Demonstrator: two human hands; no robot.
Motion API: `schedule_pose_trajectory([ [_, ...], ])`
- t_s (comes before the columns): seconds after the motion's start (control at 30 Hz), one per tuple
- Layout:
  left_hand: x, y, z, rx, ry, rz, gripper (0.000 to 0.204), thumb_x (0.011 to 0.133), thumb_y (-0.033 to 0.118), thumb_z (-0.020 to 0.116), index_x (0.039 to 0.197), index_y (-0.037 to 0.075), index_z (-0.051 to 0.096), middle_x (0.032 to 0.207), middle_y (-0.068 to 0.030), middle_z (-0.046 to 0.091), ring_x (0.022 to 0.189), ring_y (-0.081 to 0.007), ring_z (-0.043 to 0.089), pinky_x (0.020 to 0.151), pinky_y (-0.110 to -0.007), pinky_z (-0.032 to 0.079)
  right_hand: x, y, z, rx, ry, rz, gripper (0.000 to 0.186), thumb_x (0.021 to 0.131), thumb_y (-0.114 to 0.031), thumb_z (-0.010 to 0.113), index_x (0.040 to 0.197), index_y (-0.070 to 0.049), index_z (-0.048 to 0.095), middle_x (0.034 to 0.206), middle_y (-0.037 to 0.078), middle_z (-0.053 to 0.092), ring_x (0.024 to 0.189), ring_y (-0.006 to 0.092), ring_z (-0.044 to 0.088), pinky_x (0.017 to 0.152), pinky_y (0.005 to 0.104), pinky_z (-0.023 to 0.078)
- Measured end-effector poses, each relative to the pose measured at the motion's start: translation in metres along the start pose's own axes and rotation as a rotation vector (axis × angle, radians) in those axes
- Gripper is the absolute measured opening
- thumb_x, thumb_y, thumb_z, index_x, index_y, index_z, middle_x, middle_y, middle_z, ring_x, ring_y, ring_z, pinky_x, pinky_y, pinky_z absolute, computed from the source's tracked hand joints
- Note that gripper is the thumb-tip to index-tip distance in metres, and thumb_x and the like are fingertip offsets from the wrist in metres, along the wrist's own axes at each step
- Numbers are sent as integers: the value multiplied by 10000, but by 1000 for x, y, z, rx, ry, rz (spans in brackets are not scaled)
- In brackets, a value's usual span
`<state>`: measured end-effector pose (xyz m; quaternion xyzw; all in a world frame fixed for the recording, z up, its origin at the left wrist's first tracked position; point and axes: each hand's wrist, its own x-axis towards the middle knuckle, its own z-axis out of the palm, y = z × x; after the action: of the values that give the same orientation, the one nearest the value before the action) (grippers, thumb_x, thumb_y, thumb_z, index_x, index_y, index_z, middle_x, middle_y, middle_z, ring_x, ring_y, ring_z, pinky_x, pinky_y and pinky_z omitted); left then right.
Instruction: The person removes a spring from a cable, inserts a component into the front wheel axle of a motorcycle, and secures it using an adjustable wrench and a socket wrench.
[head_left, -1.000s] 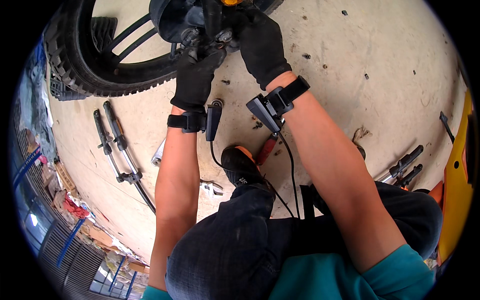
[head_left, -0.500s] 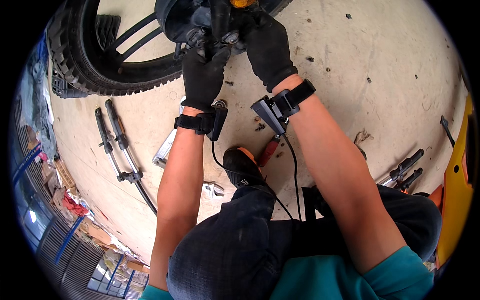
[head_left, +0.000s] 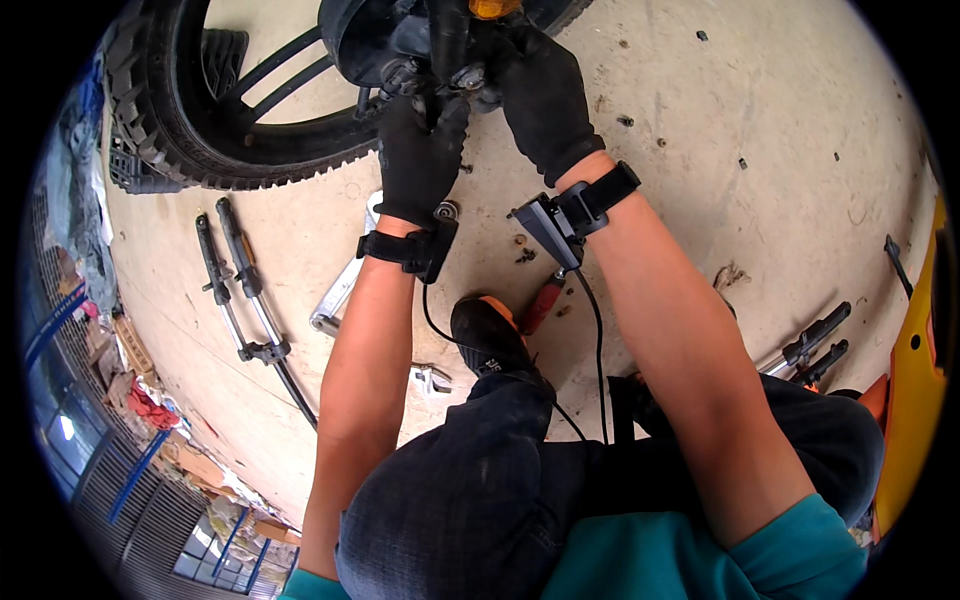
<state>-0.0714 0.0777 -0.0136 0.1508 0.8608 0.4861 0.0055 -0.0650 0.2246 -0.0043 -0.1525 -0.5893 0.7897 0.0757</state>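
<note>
Wheel with a chunky black tread shows beyond the hands at the top of the view, mostly to the left of the left hand and cut off by the upper edge. Its dark round hub lies just ahead of that hand, and a pair of black spokes slopes from there toward the near left. A dark tube passes beside the hub, its long axis running nearly straight away from the person, with the near end between the two hands (the far end is out of view). Dull metal fittings sit on either side of that near end.

Both hands wear black gloves. The left has thumb and forefinger bent forward, a narrow gap between them, their tips up against the fittings; whether anything is pinched there cannot be told. The right hand is partly curled against the dark parts right of the tube, close to an orange piece, and its fingertips are hidden, so its grip cannot be told either.

On the floor, a silver bar lies near the left wrist.
</note>
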Motion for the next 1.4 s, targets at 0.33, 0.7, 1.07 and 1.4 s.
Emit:
schedule_pose_trajectory([
  [0.33,1,-4,5,-12,39,-9,192,817,106,696,782,4,536,642,-72,548,588,-182,504,553,-327,408,3,10,-3,-32,-8,-93,212,945,-213,572,1038,-46,663,763,-28,623,657,53,514,614,234,437],
  [0.7,5,-14,2,186,-70,85,168,860,133,652,816,-5,568,695,-165,580,628,-339,556,574,-400,426,9,2,3,46,75,-276,252,946,-105,518,1135,24,625,860,47,678,719,107,561,647,283,466],
  [1.07,2,-2,3,-112,-7,-96,169,820,104,701,768,0,578,659,-80,588,598,-187,534,555,-327,420,2,-20,-4,-158,12,-77,267,916,-88,523,1143,12,623,908,128,695,783,161,622,704,298,492],
  [1.4,1,-6,-1,85,14,35,216,825,123,699,739,6,539,636,-85,569,581,-166,529,542,-331,414,2,-3,-6,-196,-11,-50,241,950,-252,571,1051,-57,670,753,8,630,687,71,537,646,248,446],
])
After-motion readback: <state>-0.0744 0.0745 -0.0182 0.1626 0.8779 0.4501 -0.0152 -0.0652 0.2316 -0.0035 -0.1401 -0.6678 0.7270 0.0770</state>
